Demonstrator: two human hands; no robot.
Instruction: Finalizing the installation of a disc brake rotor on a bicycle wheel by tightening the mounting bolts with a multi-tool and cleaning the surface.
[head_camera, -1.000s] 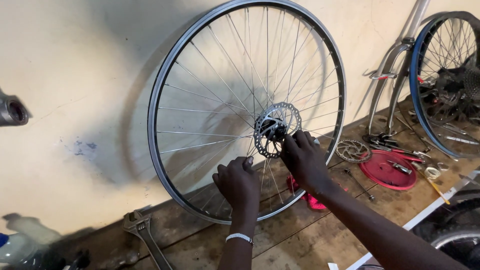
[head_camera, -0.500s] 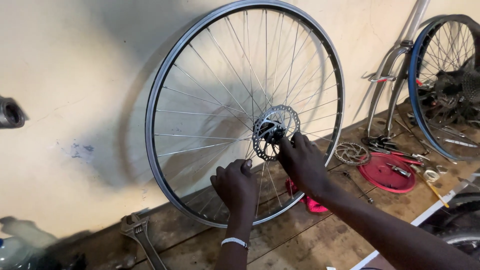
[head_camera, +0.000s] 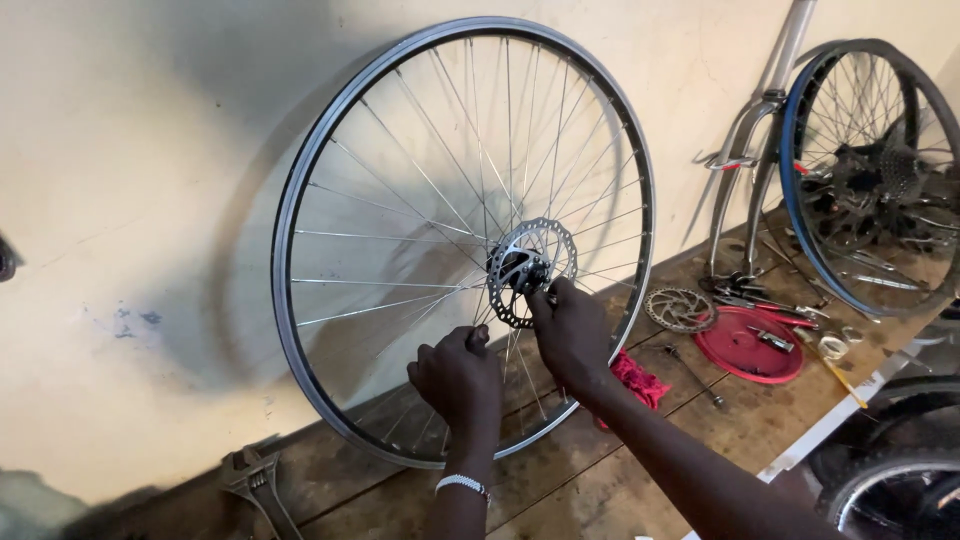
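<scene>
A bare spoked bicycle wheel (head_camera: 300, 190) stands upright on a wooden bench, leaning on the cream wall. A silver brake disc (head_camera: 512, 250) sits on its hub. My right hand (head_camera: 572, 335) reaches up to the hub, fingertips pinched at the disc's lower right edge. My left hand (head_camera: 458, 380), with a pale wristband, is closed around spokes below and left of the hub. What the right fingertips grip is hidden.
A wrench (head_camera: 262, 490) lies at the bench's left front. A red rag (head_camera: 640, 382) lies behind my right arm. Further right are a loose brake disc (head_camera: 680, 310), a red round tray (head_camera: 745, 350) with small tools, a silver fork (head_camera: 750, 140) and a second wheel (head_camera: 865, 170).
The view has shifted slightly. Both hands stay at the wheel; my right hand has edged closer onto the disc's lower edge.
</scene>
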